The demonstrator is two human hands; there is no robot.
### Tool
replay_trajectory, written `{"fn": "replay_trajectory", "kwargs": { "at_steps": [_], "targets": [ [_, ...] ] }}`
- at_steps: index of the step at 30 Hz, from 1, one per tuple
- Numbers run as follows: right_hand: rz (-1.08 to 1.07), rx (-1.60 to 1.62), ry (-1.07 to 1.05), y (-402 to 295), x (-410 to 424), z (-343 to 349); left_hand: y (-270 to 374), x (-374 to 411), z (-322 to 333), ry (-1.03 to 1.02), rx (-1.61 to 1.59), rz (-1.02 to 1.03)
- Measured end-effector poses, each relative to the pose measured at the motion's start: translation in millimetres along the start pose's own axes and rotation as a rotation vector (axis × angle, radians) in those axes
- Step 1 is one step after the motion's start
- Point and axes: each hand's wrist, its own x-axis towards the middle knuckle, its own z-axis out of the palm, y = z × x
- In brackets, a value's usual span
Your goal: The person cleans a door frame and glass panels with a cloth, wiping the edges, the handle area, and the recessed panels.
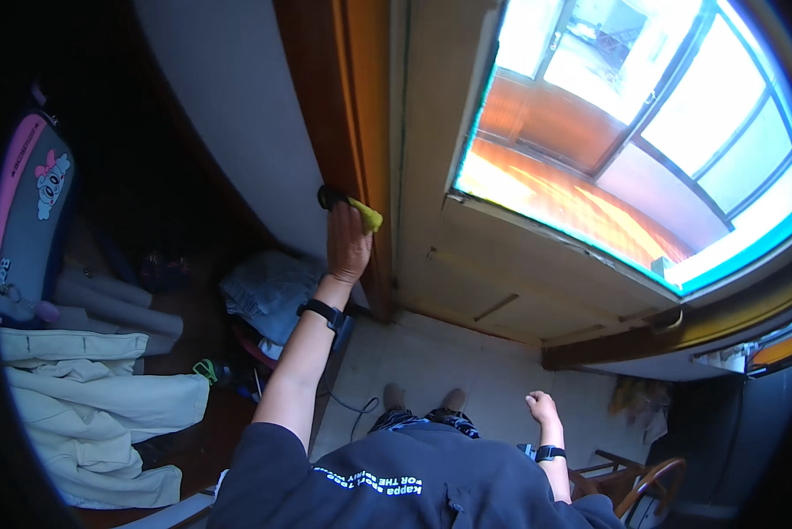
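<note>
My left hand [349,248] reaches up and presses a yellow cloth [367,215] to the brown wooden door frame [349,132]. A dark item [331,196] shows at the fingertips; whether it belongs to the cloth I cannot tell. Lower down on the right, my right hand [542,406] hangs away from everything, its fingers curled in with nothing visible in them. Both wrists wear black straps with small devices. Beside the frame stands a pale, worn door [495,264] with a large glass pane [567,145].
Cream trousers [98,403], a grey-and-pink bag [39,211] and folded denim [270,291] lie at left. A cable [363,406] runs over the tiled floor [429,350] near my feet. At lower right is a wooden chair [653,486]. A metal handle [670,322] juts from the door.
</note>
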Motion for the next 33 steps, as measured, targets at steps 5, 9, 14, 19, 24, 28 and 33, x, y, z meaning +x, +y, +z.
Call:
{"fn": "replay_trajectory", "kwargs": {
  "at_steps": [5,9,14,19,24,28,33],
  "targets": [
    [-0.125,-0.041,0.117,47.6,14.7,6.9,-3.1,38.9,-15.8,0.046,0.015,0.104],
    [0.004,-0.002,0.032,58.6,3.7,-10.9,22.6,138.7,-55.6,0.238,-0.007,0.216],
    [0.12,0.121,0.06,115.3,-10.8,-16.5,46.9,216.1,-91.3,0.451,0.121,0.203],
    [0.248,0.159,0.035,188.8,-26.3,3.5,50.8,189.9,-70.2,0.456,0.188,0.152],
    [0.348,0.224,0.037,232.3,-52.0,20.4,51.2,136.4,-39.4,0.347,0.173,0.114],
    [0.391,0.276,0.096,269.4,-74.0,46.9,43.1,89.2,-14.2,0.276,0.148,0.063],
    [0.509,0.366,0.153,299.8,-124.5,99.3,34.9,52.9,-7.1,0.207,0.17,0.059]
  ]
}}
